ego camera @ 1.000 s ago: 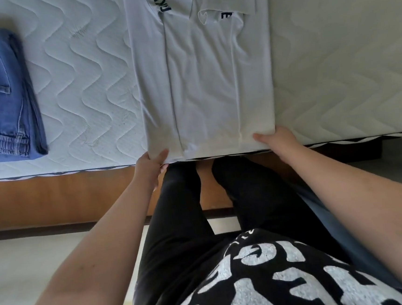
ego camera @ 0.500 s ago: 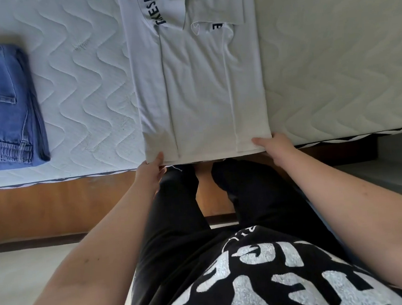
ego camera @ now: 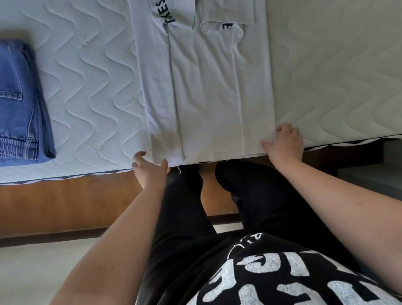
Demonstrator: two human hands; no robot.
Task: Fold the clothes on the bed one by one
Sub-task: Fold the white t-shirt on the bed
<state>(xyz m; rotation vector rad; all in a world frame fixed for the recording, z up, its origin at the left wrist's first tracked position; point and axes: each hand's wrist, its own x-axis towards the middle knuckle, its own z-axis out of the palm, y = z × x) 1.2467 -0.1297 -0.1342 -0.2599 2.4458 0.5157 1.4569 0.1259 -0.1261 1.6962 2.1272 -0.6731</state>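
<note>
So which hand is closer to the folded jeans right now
Left. The left hand is at the white shirt's near left corner, on the side toward the jeans; the right hand is at the shirt's far corner.

White shirt [ego camera: 206,91]: lies flat on the quilted bed [ego camera: 333,67], both sides folded inward into a long rectangle, dark lettering near the collar end, hem at the bed's near edge. Blue jeans [ego camera: 3,104]: folded into a stack, well apart to its left.
</note>
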